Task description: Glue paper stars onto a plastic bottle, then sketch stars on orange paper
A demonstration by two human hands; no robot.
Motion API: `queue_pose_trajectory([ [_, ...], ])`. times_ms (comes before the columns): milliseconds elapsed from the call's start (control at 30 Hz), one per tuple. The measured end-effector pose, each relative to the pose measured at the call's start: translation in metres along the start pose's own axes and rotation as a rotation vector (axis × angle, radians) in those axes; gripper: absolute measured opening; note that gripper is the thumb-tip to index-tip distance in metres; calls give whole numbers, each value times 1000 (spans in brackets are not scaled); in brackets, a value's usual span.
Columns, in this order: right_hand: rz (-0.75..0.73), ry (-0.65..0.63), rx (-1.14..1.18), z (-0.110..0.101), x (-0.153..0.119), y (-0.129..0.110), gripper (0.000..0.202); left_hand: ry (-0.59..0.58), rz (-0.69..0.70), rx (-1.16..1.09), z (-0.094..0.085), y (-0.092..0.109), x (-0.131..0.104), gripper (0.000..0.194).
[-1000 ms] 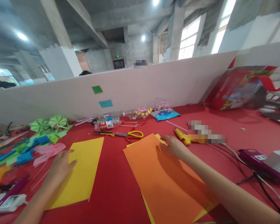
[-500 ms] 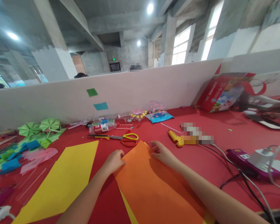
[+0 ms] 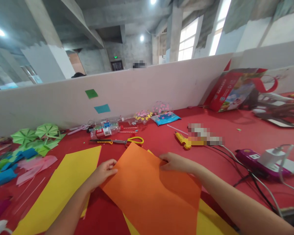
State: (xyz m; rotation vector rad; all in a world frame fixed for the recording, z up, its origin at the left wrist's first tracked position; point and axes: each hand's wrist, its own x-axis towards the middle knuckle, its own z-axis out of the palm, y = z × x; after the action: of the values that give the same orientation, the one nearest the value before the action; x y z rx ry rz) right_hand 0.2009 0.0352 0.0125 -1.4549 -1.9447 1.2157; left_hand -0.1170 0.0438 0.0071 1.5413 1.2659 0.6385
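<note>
Green folded paper shapes (image 3: pixel 47 130), well to the left of and beyond the left fingers; pink paper (image 3: pixel 36 168), left of those fingers. Yellow stack (image 3: pixel 61 189), flat on the red table (image 3: pixel 110 212), just left of the left fingers and partly under the forearm. Labelled bottle (image 3: pixel 103 132), on its side beyond the left fingers. Left hand (image 3: pixel 104 173): thumb and bent fingers closed on the left edge of the orange sheet (image 3: pixel 147 192), which spans from these fingers to the right ones (its top corner pointing away, between the two). Scissors (image 3: pixel 137 140), beyond that corner. Right hand (image 3: pixel 173 162): fingers bent at the sheet's upper right edge, touching it; whether they pinch cannot be told. Yellow paper (image 3: pixel 213 218), beneath the orange, nearer than the right fingers. Glue gun (image 3: pixel 183 141), beyond the right fingers; purple power strip (image 3: pixel 254 161), well to their right.
</note>
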Motion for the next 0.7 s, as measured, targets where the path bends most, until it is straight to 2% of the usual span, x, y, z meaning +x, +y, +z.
queue_pose_trajectory([
  [67, -9, 37, 29, -1, -8, 0, 13, 75, 24, 12, -1, 1, -4, 30],
  [167, -16, 147, 80, -7, -24, 3, 14, 254, 76, 41, -4, 3, -11, 34],
  [233, -32, 205, 105, -15, -33, 0, 13, 342, 121, 42, -6, 11, -15, 48],
  [300, -119, 238, 73, -24, -38, -14, 16, 381, 210, 36, -9, 25, -19, 67],
  [333, -219, 240, 8, -27, -40, -26, 16, 380, 297, 30, -11, 34, -20, 74],
  [367, -327, 205, -82, -30, -40, -39, 14, 326, 349, 25, -12, 43, -20, 78],
  [400, -422, 174, -152, -33, -40, -54, 10, 246, 340, 10, -14, 53, -20, 73],
  [467, -532, 133, -225, -38, -38, -81, 16, 21, 203, -55, -18, 69, -19, 47],
  [500, -549, 154, -243, -41, -36, -92, 19, -12, 187, -55, -20, 74, -18, 38],
  [600, -465, 209, -207, -53, -28, -103, 36, 5, 165, -65, -24, 77, -17, 27],
  [633, -408, 160, -193, -57, -26, -101, 40, 19, 161, -69, -25, 75, -17, 27],
  [700, -286, -42, -219, -63, -21, -91, 36, 37, 156, -79, -25, 71, -18, 29],
])
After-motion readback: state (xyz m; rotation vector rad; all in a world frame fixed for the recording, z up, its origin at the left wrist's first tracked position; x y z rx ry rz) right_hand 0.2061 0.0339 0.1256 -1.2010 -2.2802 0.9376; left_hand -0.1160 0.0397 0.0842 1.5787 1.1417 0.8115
